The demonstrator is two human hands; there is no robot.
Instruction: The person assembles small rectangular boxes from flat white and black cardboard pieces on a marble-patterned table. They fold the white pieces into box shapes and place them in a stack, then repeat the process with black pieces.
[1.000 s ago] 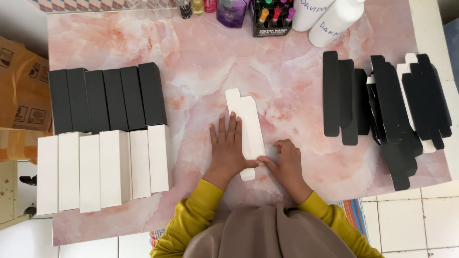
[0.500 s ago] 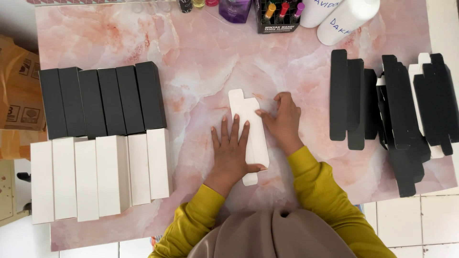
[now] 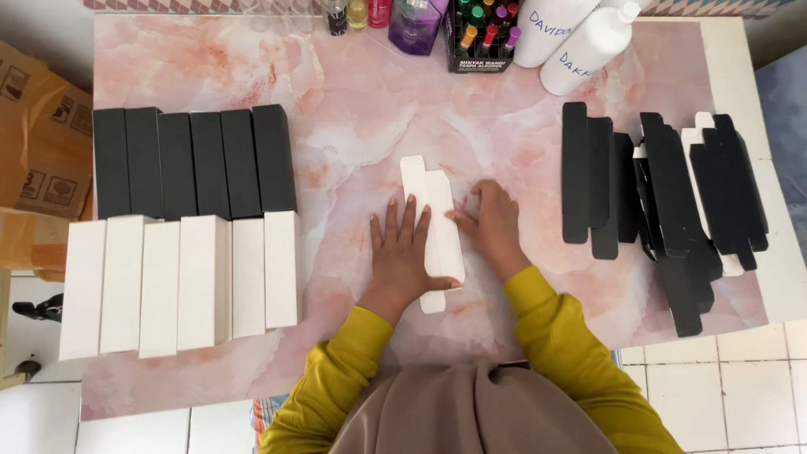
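Fingers of the left hand (image 3: 403, 252) are spread flat on the white flat carton (image 3: 435, 227). The right hand (image 3: 493, 225), loosely opened, is laid against its right edge; nothing is grasped.

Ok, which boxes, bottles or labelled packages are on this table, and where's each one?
Flat white carton: centre, under left hand, right hand beside.
Black boxes: left, rear row.
White boxes: left, front row.
Flat black cartons: right, loose heap.
White bottles: rear right.
Brown cardboard box: far left.

At nine o'clock, rows of black boxes (image 3: 193, 161) above white boxes (image 3: 181, 282); centre, flat white carton (image 3: 437, 223); three o'clock, flattened black cartons (image 3: 664, 197); twelve, white labelled bottles (image 3: 580, 38).
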